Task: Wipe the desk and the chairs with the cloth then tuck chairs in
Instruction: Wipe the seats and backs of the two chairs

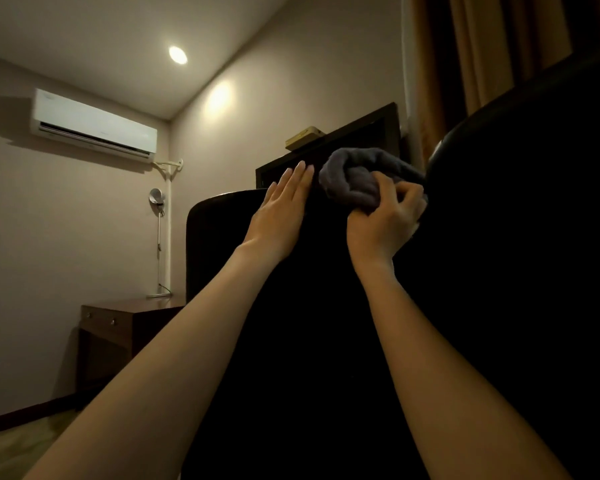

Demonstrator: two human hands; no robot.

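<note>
Wiping the chair (291, 341)
Our left hand (278, 216) lies flat, fingers straight; our right hand (385, 220) grasps the cloth (354, 178)

Detail of chair (309, 341) in darkness

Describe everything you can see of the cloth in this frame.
The cloth is greyish-purple and looks soft and thick, like towelling. It is bunched into a rounded wad with deep folds, not spread flat. It sits at the top edge of the dark chair back. The right hand grips its lower right side, with the fingers curled into the folds. The left hand lies flat on the chair just left of it; whether its fingertips touch the cloth cannot be told.
</note>
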